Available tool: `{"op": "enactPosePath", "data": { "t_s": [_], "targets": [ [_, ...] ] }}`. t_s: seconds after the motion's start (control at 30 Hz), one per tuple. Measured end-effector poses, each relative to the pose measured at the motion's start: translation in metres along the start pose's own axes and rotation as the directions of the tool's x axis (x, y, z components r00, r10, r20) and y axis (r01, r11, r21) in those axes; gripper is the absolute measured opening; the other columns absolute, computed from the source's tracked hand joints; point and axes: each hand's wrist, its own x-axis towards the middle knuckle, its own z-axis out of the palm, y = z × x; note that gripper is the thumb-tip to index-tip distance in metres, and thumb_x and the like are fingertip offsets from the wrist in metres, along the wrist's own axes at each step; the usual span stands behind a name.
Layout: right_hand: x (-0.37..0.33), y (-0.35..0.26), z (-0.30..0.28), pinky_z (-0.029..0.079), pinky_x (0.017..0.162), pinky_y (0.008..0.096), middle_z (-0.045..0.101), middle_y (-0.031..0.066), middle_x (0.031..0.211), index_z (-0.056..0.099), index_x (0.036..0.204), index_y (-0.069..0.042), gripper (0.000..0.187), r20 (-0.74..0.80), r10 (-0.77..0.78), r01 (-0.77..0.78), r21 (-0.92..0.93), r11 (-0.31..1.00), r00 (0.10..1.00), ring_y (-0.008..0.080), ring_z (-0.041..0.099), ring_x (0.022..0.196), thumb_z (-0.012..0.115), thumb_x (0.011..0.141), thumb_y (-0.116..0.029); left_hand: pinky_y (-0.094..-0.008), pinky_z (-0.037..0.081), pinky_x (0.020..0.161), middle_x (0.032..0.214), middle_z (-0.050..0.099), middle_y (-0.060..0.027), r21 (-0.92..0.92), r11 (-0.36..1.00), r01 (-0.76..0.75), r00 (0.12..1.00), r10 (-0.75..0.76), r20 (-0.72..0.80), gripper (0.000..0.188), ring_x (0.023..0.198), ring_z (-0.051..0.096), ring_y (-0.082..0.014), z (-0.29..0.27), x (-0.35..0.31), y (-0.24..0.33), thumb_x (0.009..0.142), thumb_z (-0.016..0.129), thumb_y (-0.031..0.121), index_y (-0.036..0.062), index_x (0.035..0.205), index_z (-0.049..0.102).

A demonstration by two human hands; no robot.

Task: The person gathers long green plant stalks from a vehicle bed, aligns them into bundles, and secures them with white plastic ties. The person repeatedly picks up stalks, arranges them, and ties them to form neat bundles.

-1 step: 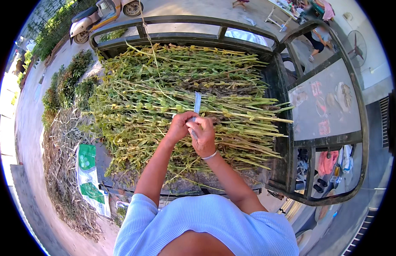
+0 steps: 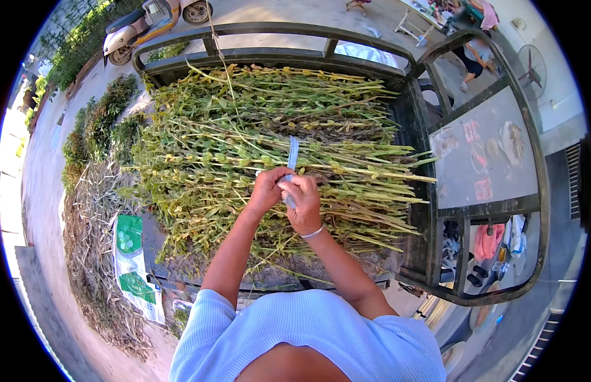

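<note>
Strap (image 2: 292, 155), a pale blue band, runs up from both hands and lies across the stalks (image 2: 276, 172), crossing their long axis, which goes left to right over the cart bed. Its lower end is pinched between the two hands, so it sits right at the fingers and stretches away from the person toward the far rail. The left hand (image 2: 268, 189) is curled shut on the strap's near end, and the right hand (image 2: 303, 202), with a bangle at the wrist, is closed on it just beside, the two touching. Both are equally near; neither has to reach. The stalks are heaped thick in the cart (image 2: 413, 127), cut ends pointing right toward the grey panel (image 2: 486, 159). More cut plants lie on the ground to the left, near a green and white sack (image 2: 131, 254), and a scooter (image 2: 149, 22) stands beyond the cart's far side.
</note>
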Motion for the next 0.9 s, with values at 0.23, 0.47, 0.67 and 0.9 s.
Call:
{"op": "enactPosePath", "data": {
  "t_s": [0.23,0.47,0.67,0.9],
  "targets": [
    [-0.005,-0.008,-0.041,0.033,0.099,0.0498,0.041,0.0163,0.135,0.04,0.139,-0.014,0.081,0.3,0.005,0.072,-0.244,0.967,0.954,0.0353,0.041,0.124,0.077,0.07,-0.031,-0.0203,0.035,0.051,0.066,0.05,0.0061,-0.391,0.904,0.17,0.927,-0.282,-0.248,0.023,0.059,0.044,-0.0022,0.019,-0.042,0.001,0.099,0.046,0.011,0.0053,0.079,0.058],
    [-0.009,0.022,-0.041,0.04,0.09,0.0444,0.052,0.0161,0.115,0.047,0.131,-0.012,0.086,0.361,-0.037,0.298,-0.702,0.647,0.932,0.0319,0.05,0.106,0.08,0.056,-0.038,-0.0184,0.027,0.045,0.06,0.046,0.007,-0.37,0.926,0.074,0.929,-0.199,-0.312,0.03,0.052,0.037,0.0007,0.008,-0.026,0.068,0.099,0.046,0.013,0.0098,0.07,0.052],
    [0.1,-0.041,-0.059,0.041,0.073,0.04,0.054,0.0088,0.079,0.058,0.113,-0.008,0.049,0.364,-0.097,0.305,-0.573,0.76,0.926,0.0271,0.052,0.08,0.07,0.07,-0.029,-0.0195,0.032,0.046,0.065,0.048,0.0038,-0.554,0.792,-0.258,0.937,0.064,-0.344,0.022,0.052,0.04,-0.0031,-0.034,0.027,0.13,0.097,0.051,0.016,0.0077,0.077,0.055],
    [0.168,-0.073,-0.088,0.039,0.067,0.0373,0.051,0.0068,0.069,0.066,0.094,-0.01,0.023,0.123,-0.357,0.337,-0.696,0.634,0.926,0.0239,0.051,0.072,0.062,0.073,-0.017,-0.0171,0.037,0.051,0.075,0.052,-0.0046,-0.426,0.68,-0.597,0.782,0.375,-0.498,0.014,0.057,0.045,-0.0064,-0.044,0.054,0.228,0.09,0.058,0.012,0.0009,0.082,0.055]
  ]
}}
